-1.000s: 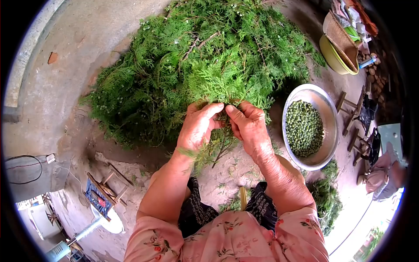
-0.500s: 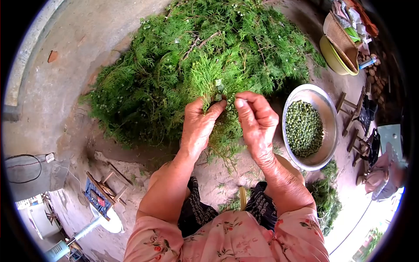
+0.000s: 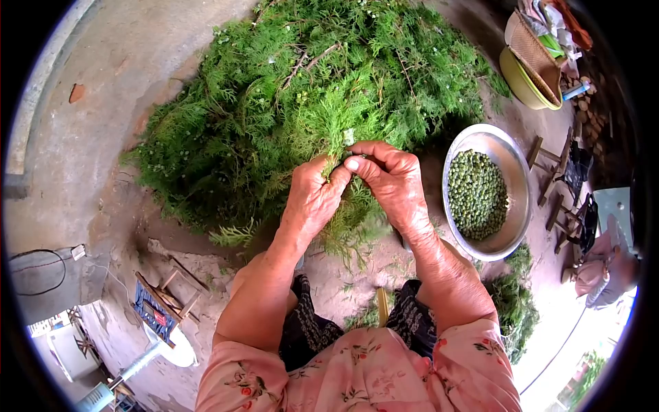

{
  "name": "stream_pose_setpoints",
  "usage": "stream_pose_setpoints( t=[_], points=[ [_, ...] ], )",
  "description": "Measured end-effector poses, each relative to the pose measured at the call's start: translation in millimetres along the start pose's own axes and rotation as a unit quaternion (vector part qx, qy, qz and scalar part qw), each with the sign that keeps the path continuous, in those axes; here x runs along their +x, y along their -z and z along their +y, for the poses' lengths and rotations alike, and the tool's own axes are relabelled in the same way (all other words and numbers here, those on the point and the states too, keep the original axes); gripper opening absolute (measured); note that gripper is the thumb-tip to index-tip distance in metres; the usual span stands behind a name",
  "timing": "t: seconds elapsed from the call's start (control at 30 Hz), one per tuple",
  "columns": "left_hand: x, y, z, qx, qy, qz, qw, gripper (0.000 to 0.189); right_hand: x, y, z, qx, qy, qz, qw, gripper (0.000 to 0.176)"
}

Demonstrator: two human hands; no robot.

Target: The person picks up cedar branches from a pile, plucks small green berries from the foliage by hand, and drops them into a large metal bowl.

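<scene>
My left hand (image 3: 317, 192) is closed on a leafy green conifer sprig (image 3: 331, 127), which looks like cypress or arborvitae. The sprig's fronds spread above and below my fingers. My right hand (image 3: 392, 180) pinches at the same sprig, thumb and forefinger against my left fingertips; whatever lies between them is hidden. Just above the fingertips shows a pale green cone (image 3: 349, 136). Beyond both hands rises a big heap of cut conifer branches (image 3: 233, 123). To the right of my right hand stands a metal basin (image 3: 516, 206) holding many small green cones (image 3: 477, 192).
A yellow tub (image 3: 518, 79) with a woven basket (image 3: 534, 51) sits at the upper right. Wooden stools (image 3: 564, 223) stand beyond the basin. Another stool (image 3: 163, 305) and a white fan (image 3: 177, 349) are at lower left. More greenery (image 3: 511, 302) lies below the basin. A person (image 3: 600, 271) is at far right.
My right hand has moved left and come against my left fingertips at the sprig. My left hand keeps its hold. The view has shifted slightly.
</scene>
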State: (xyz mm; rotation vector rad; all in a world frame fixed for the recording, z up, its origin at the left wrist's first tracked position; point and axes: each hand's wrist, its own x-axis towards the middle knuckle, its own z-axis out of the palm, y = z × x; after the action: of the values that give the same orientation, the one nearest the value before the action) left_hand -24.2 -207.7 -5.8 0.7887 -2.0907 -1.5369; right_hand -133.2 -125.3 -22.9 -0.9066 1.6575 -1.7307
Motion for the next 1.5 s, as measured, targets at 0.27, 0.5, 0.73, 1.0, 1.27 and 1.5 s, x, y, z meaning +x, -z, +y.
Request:
stream_pose_setpoints(
  t=[0.27,0.5,0.73,1.0,1.27,1.5],
  points=[
    [-3,-2,-4,0.021,-0.012,-0.020,1.000,0.018,-2,0,-8,0.066,-0.095,-0.016,0.993,0.013],
    [0,0,6,-0.204,0.091,-0.056,0.973,0.010,0,14,-23,0.235,-0.225,-0.035,0.945,0.014],
    [2,0,-5,-0.219,0.109,-0.059,0.968,0.026,6,22,-28,0.415,-0.210,-0.031,0.885,0.010],
    [4,0,2,-0.200,0.105,-0.029,0.974,0.024,6,18,-23,0.257,-0.188,0.021,0.948,0.011],
    [-1,2,6,-0.246,0.142,0.028,0.958,0.016,0,9,-21,0.193,-0.162,-0.015,0.968,0.020],
    [-3,3,10,-0.209,0.142,0.032,0.967,0.011,-1,7,-17,0.193,-0.182,-0.037,0.963,0.017]
  ],
)
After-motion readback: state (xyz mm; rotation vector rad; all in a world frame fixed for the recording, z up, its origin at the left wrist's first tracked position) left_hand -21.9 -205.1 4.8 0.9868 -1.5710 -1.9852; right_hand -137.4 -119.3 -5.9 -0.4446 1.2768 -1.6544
